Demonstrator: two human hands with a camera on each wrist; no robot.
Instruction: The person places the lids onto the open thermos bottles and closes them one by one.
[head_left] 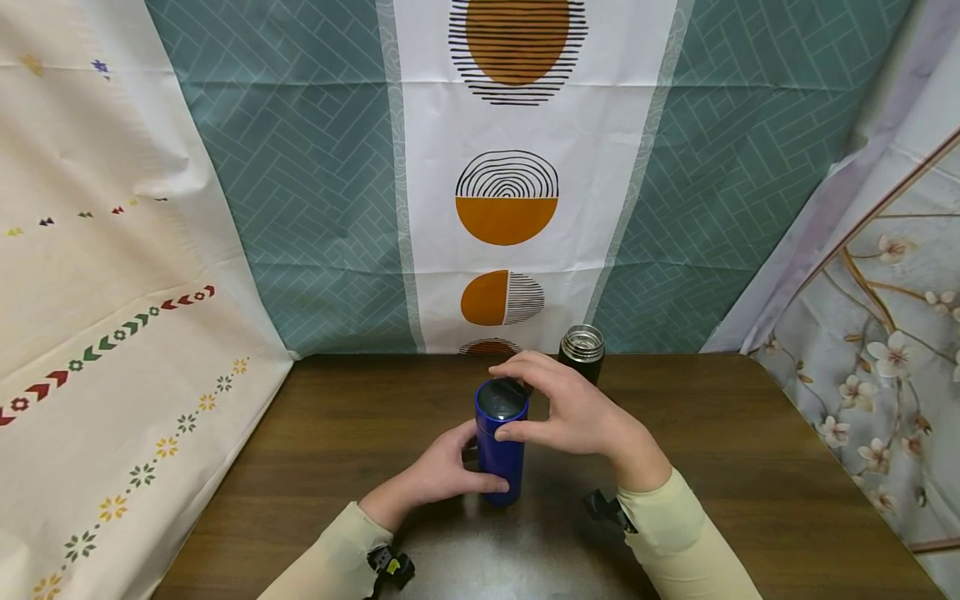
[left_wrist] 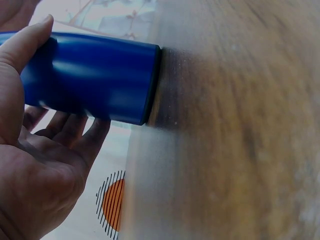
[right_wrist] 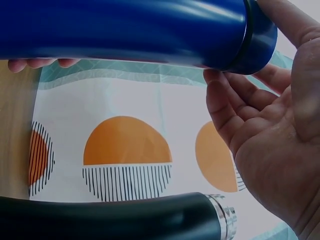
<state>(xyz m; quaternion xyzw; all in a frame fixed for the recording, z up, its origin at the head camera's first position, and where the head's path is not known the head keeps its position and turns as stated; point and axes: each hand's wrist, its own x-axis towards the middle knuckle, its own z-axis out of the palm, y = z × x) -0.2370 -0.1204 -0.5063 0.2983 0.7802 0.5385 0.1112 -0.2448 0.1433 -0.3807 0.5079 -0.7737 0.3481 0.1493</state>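
Patterned fabric hung behind the brown wood-grain table (head_left: 322, 425): a teal curtain (head_left: 315, 208) with a white central panel printed in orange-and-black circles. On this table, toward the middle, a cylindrical dark-blue bottle (head_left: 501, 462) stood upright or nearly so, its dark-rimmed base at the tabletop. Its blue cap with a glossy black top (head_left: 502, 400) was in place. The left hand (head_left: 442, 471) was wrapped around the bottle's lower body, thumb across the near side and fingers behind. The right hand (head_left: 577, 408) held the cap between its thumb and fingertips. Just behind the right hand, partly hidden by it, a black cylindrical bottle with a bare silver metal neck (head_left: 581, 365) stood near the table's far edge. Farther out, cream cloth with small colored motifs (head_left: 90, 333) hung at left, and pale flowered cloth (head_left: 870, 375) at right.
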